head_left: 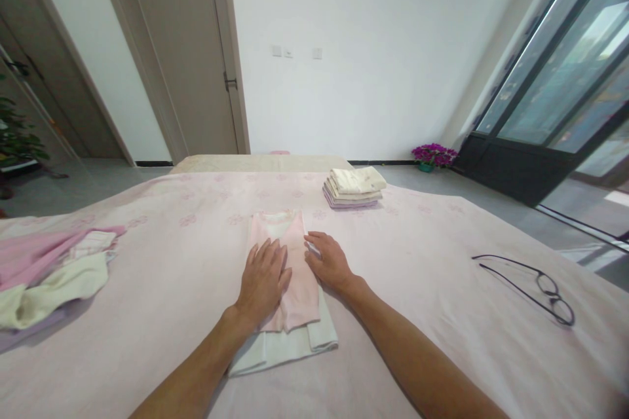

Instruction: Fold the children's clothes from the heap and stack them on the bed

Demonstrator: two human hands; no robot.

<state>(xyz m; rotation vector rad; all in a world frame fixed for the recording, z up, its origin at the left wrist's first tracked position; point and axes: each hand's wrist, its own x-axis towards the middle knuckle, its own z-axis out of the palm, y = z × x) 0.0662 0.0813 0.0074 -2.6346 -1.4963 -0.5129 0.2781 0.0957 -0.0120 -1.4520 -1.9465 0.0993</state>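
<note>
Forearms: both bare, reaching in from the near edge; the left (191, 353) slants up toward the right, the right (413, 340) up toward the left.
White cloth: lying under the pink top, its near edge (289, 353) showing below it on the counter (393, 353).
Pink top: laid flat on the white cloth (324, 329), neck opening at the far end; the pink top (302, 294) lies in the middle, between the hands and partly beneath them.
Left hand: open, palm down, the left hand (263, 278) presses flat on the pink top with fingers slightly spread, gripping nothing.
Right hand: partly open, fingers bent, a gap between them and the thumb; the right hand (331, 262) touches the right edge of the garments. Whether it pinches any fabric cannot be told.
Glasses: unfolded, the glasses (554, 298) lie on the right, well apart from the hands.
Loose clothes: pink, cream and lilac, the loose clothes (54, 281) lie heaped at the left.
Stack: folded pieces, cream above lilac; the stack (354, 186) sits beyond the right hand.
Counter cover: pale pink with printed flowers.
Background: purple flowers (434, 154) by a glass door (555, 85), a white wall (368, 78), a closed door (181, 46).
</note>
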